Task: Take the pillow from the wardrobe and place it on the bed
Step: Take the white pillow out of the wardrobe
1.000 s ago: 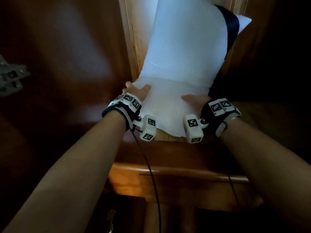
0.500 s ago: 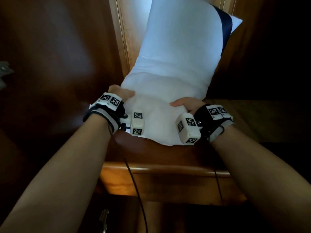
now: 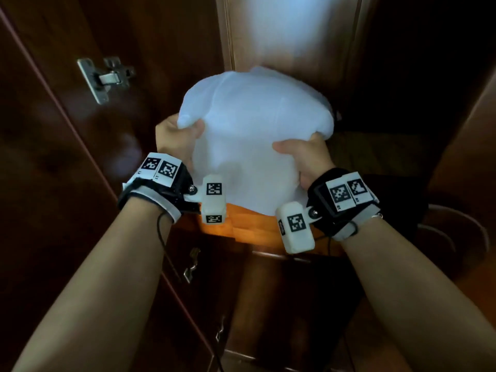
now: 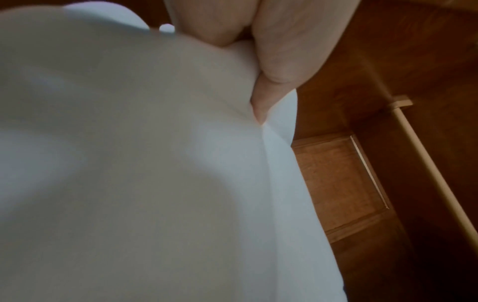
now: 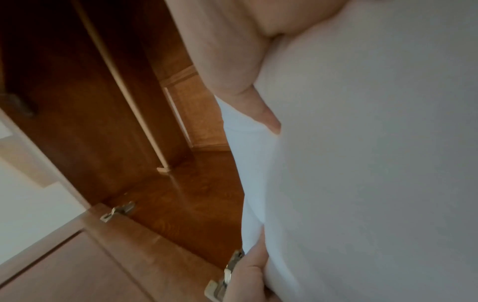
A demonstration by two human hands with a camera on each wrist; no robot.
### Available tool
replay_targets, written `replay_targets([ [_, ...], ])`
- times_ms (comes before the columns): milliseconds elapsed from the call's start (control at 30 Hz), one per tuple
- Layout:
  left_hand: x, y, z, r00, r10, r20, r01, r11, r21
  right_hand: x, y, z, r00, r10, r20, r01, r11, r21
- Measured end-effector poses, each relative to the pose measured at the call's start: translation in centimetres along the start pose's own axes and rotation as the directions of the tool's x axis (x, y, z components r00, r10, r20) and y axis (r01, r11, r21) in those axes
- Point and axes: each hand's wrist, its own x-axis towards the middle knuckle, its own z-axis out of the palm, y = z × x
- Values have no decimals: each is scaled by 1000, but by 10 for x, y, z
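A white pillow is bunched between both hands in front of the open wardrobe. My left hand grips its left side, thumb on top. My right hand grips its right side. In the left wrist view the fingers dig into the pillow. The right wrist view shows fingers pressed into the pillow, with the fingertips of my other hand at the bottom edge. No bed is in view.
Dark wooden wardrobe doors stand open on both sides; the left door carries a metal hinge. A lit wooden shelf edge lies under the pillow, with drawers and a key below. A hanging rail runs inside.
The pillow has been pulled out of the wardrobe toward me and folded into a bunch. Both hands have closed tighter on its sides and risen off the shelf.
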Motion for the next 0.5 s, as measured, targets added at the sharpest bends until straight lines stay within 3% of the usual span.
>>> replay_targets([
  [233, -65, 2, -52, 999, 37, 26, -35, 995, -92, -90, -16, 6, 999, -12, -31, 10, 998, -62],
  [500, -122, 2, -110, 983, 106, 151, -72, 974, -216, -185, -12, 24, 984, -156, -86, 142, 977, -156],
])
